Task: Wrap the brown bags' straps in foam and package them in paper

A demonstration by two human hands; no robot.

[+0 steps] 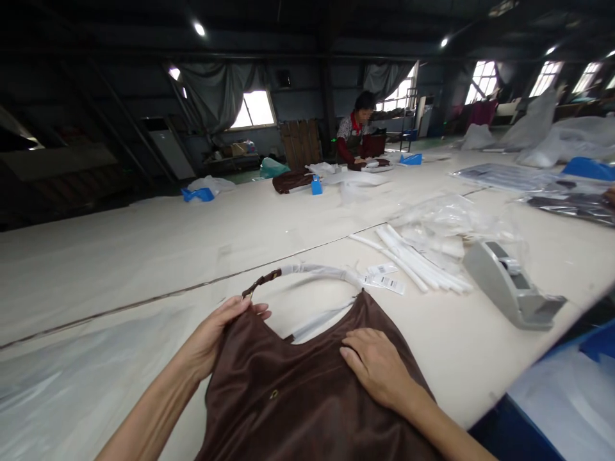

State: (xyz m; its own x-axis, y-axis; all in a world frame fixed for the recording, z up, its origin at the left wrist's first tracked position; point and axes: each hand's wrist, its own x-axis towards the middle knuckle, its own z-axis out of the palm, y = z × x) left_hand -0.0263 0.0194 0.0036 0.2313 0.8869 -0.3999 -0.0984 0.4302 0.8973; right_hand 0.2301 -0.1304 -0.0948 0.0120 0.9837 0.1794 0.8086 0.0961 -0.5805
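Note:
A dark brown satin garment [307, 390] lies on the white table at the bottom centre, with a small gold-coloured ring on its front. My left hand [230, 326] pinches the garment's upper left corner, where a brown strap starts. The strap [317, 270], mostly wrapped in white material, arches over the neckline to the right corner. White printed tags [385, 280] lie beside its right end. My right hand [375, 365] rests on the right side of the garment with its fingers spread a little, holding nothing.
White foam tubes [418, 259] and a grey tape dispenser [512, 285] sit to the right, with clear plastic bags [446, 221] behind. Across the table [120, 256] a person [358, 131] works near brown fabric [291, 180]. Another person's hand shows at the right edge.

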